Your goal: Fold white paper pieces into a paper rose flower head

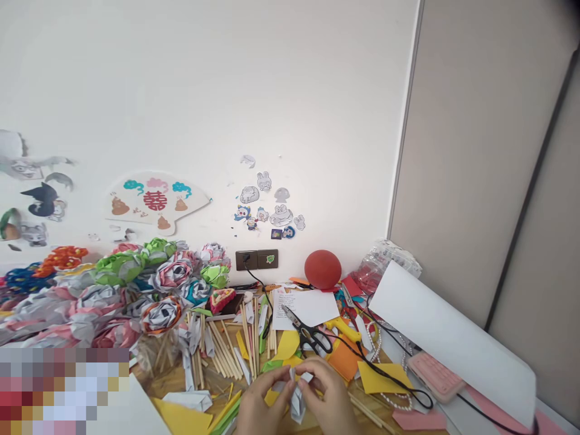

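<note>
Pinching a small folded piece of white paper (296, 403) between thumbs and fingertips, our left grip (263, 403) and our right grip (330, 399) come together at the bottom middle of the view, over the brown wooden desk (168, 382). The folded piece sits upright between them, its top held by both sets of fingertips and its lower end hanging free; we cannot tell whether that end touches the surface beneath.

Just beyond our fingers lies a pair of black-handled metal scissors (304, 331), its blades resting across a white sheet with small writing (318, 307). To the right of the scissors we have a yellow glue gun (345, 329), a flat orange paper (343, 361) and a bright yellow sheet (380, 376) with a black cable running over it. Farther right, a pink rectangular keypad (435, 376) lies next to a large curled white sheet (457, 347).

To the left of our hands, many pale wooden sticks (222, 350) are spread out, and behind them a heap of multicoloured crumpled-paper flowers (120, 267) fills the left side. A round red balloon-like ball (322, 269) stands near the white wall (294, 90), beside a dark double socket panel (267, 259).
</note>
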A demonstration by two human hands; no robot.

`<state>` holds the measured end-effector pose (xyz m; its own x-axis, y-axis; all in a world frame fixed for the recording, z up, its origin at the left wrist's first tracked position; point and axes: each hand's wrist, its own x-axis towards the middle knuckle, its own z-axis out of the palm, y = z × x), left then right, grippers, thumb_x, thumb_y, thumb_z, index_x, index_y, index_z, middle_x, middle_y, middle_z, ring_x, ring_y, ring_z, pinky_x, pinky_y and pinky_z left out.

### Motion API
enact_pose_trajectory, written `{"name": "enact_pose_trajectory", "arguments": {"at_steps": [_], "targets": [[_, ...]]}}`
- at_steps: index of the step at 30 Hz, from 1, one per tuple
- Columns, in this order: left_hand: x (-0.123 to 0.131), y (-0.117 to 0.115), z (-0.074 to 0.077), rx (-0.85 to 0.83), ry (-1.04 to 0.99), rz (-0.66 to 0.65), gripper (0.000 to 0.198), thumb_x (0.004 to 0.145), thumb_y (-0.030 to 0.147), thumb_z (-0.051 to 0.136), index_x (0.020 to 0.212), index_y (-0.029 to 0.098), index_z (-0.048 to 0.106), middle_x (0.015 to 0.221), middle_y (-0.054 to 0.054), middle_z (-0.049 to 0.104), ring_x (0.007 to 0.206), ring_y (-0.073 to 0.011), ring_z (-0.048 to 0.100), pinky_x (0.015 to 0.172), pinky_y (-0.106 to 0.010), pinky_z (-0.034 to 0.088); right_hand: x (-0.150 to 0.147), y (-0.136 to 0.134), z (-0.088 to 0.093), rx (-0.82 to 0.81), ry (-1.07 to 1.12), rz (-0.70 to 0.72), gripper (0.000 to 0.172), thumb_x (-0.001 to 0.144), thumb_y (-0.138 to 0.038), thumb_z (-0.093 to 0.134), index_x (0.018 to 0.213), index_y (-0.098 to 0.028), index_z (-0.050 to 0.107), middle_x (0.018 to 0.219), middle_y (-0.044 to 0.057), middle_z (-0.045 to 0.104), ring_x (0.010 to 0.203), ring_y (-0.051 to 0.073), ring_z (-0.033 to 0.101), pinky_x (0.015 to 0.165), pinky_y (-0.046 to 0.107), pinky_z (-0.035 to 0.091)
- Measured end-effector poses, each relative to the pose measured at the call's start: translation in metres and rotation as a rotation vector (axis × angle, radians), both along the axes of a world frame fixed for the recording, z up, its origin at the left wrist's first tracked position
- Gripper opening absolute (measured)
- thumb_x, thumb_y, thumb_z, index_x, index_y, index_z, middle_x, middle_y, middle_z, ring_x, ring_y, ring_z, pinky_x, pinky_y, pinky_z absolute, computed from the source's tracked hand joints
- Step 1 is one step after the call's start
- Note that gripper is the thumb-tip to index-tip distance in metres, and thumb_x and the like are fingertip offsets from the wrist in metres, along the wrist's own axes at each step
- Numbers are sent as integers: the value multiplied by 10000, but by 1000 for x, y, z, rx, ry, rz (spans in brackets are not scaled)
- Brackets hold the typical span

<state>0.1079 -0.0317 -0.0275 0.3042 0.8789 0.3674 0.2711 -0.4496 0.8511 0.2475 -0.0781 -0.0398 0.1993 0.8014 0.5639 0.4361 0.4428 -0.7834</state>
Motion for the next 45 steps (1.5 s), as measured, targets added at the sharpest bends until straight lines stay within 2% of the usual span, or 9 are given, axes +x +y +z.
{"name": "enact_pose_trajectory", "arguments": {"at_steps": [6, 11, 19, 25, 28, 31, 38, 41, 45], "targets": [[-3, -4, 0, 214, -1, 63, 191, 727, 375, 629, 826, 231, 705, 864, -45, 737, 820, -220, 676, 757, -269, 528, 2, -4, 1, 129, -110, -38, 194, 781, -91, 518, 893, -212, 621, 907, 55, 646, 867, 172, 619, 742, 216, 487], [-4, -3, -3, 319, 13, 96, 159, 738, 358, 624, 805, 228, 688, 825, -43, 734, 787, -212, 680, 734, -274, 538, -1, -6, 4, 163, -106, -53, 198, 783, -88, 519, 900, -216, 614, 901, 42, 647, 878, 165, 614, 787, 218, 470], [-4, -5, 0, 312, 14, 64, 124, 744, 334, 622, 788, 221, 650, 785, -23, 720, 747, -195, 676, 696, -259, 530, -1, -5, 4, 123, -59, -6, 202, 770, -81, 518, 892, -215, 609, 897, 35, 627, 870, 167, 597, 776, 242, 459], [-1, -7, 13, 289, -8, -88, 145, 765, 318, 589, 676, 208, 556, 731, -20, 644, 721, -183, 622, 659, -254, 485, 7, -6, 18, 3, 9, 88, 147, 710, -65, 522, 769, -186, 581, 799, 26, 585, 781, 171, 573, 711, 268, 450], [-1, -8, 20, 187, 35, -179, 194, 762, 339, 584, 638, 202, 522, 694, -11, 601, 683, -175, 580, 645, -253, 452, 14, -9, 28, -101, 12, 134, 115, 683, -75, 561, 723, -181, 579, 766, 15, 576, 761, 169, 562, 705, 268, 437], [-2, -8, 24, 29, 55, -233, 232, 749, 374, 592, 627, 196, 506, 661, 2, 565, 664, -167, 538, 640, -250, 415, 16, -12, 34, -192, 23, 119, 92, 665, -90, 586, 682, -179, 577, 731, 4, 572, 743, 167, 552, 693, 265, 426], [2, -1, 18, -289, -111, -390, 431, 628, 580, 636, 618, 184, 469, 587, 51, 420, 571, -116, 409, 534, -216, 317, 6, -14, 36, -370, 242, 157, 57, 655, -161, 586, 678, -167, 534, 615, -30, 528, 600, 133, 523, 579, 238, 412], [3, -1, 14, -376, -148, -414, 441, 590, 560, 682, 613, 177, 463, 579, 60, 414, 559, -100, 390, 526, -210, 292, 5, -14, 34, -430, 253, 155, 98, 616, -145, 608, 690, -160, 547, 625, -28, 544, 615, 136, 533, 602, 246, 420], [3, 3, 5, -430, -133, -398, 354, 627, 453, 700, 638, 169, 488, 565, 61, 442, 552, -94, 392, 514, -205, 284, 5, -12, 25, -461, 265, 131, 96, 607, -135, 604, 674, -159, 539, 625, -28, 550, 603, 137, 539, 587, 248, 422]]}}
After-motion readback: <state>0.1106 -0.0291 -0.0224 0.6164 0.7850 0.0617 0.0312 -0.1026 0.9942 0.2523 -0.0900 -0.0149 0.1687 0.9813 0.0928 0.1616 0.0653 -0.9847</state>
